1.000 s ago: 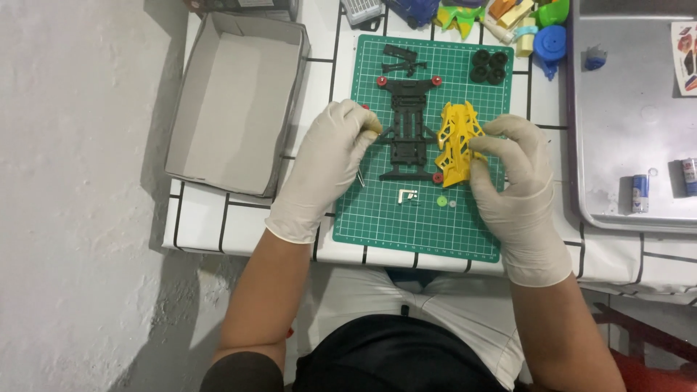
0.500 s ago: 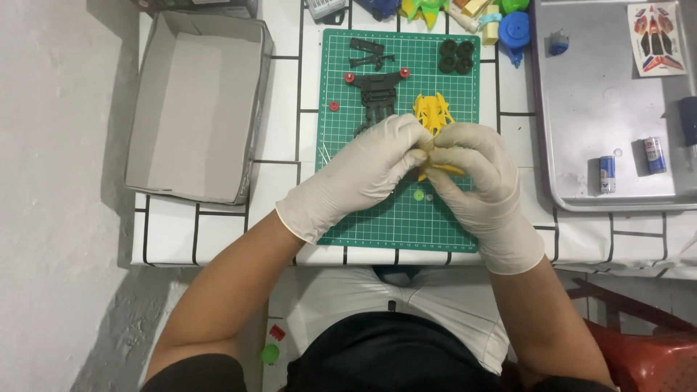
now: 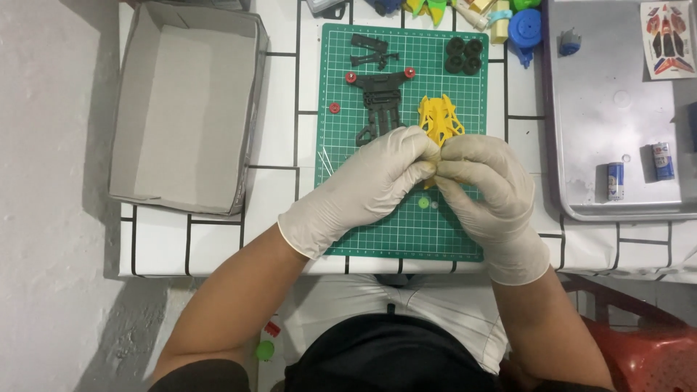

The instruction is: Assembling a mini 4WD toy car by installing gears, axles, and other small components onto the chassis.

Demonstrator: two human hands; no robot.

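Item 1: yellow frame [image 3: 440, 120], on the green mat [image 3: 435, 232], beside the black frame [image 3: 381, 101]. I see both hands, left [image 3: 377, 181] and right [image 3: 486, 185], now closed together on its near end; earlier they were apart, so fitting has begun.

Head camera, straight down over green cutting mat [image 3: 401, 218]

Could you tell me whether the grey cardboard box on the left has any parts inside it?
No, the grey cardboard box shows only its bare inner floor and walls.
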